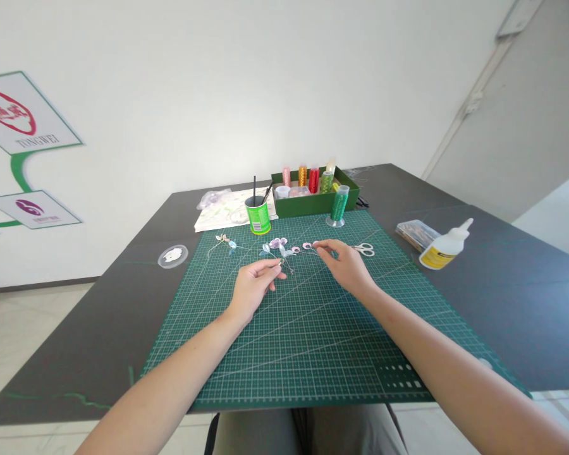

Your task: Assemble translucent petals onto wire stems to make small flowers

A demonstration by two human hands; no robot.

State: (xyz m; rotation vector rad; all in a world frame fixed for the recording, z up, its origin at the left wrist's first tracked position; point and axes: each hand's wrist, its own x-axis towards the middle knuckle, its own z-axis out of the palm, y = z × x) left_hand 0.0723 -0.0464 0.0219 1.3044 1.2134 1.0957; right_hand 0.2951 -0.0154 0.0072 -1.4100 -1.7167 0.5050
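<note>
My left hand (pixel 256 284) is closed in a pinch, palm down over the mat, on the thin stem of a craft flower spray. Pale purple flowers (pixel 278 242) and light blue petals (pixel 265 249) spread out beyond its fingertips, and loose stem ends stick out to the right. Further right, my right hand (pixel 345 262) pinches at a small pink petal piece (pixel 315 244), partly hidden by the fingers. Another small pink petal piece (pixel 306 246) is just left of those fingertips. White-handled scissors (pixel 364 249) lie behind the right hand.
A green cutting mat (pixel 284 354) covers the table's middle. Behind stand a green can (pixel 258 216) with dark sticks, a green box (pixel 303 205) of thread spools and a green spool (pixel 340 203). A glue bottle (pixel 446 246) is right; a small white dish (pixel 173 256) left.
</note>
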